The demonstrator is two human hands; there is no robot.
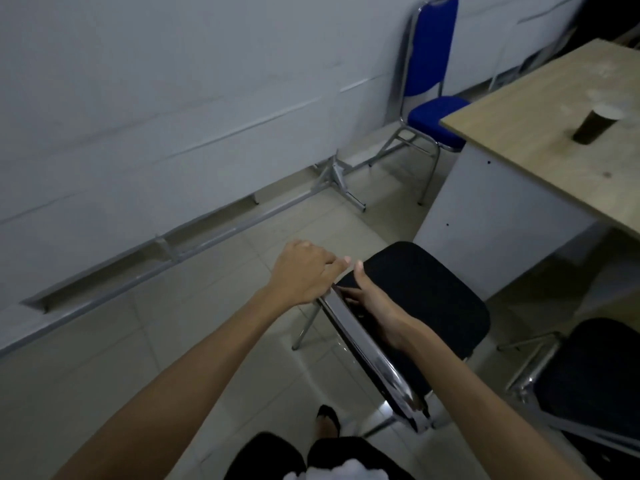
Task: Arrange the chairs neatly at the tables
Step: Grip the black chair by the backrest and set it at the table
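From the head view, both hands grip the chrome backrest of a black chair (426, 296) beside the desk (540, 161): the left hand (304, 271) closes on its top corner, the right hand (372, 299) seemingly clasps the padded face. A blue chair (433, 116) stands near the wall.

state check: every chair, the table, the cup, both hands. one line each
black chair: upright, seat short of the table edge, not tucked, held by its backrest
second black chair: upright, untouched, partly out of frame
blue chair: upright by the wall, seat at the table corner
table: upright, dusty top
cup: upright on the table, contents not visible
left hand: gripping the backrest corner
right hand: on the backrest front
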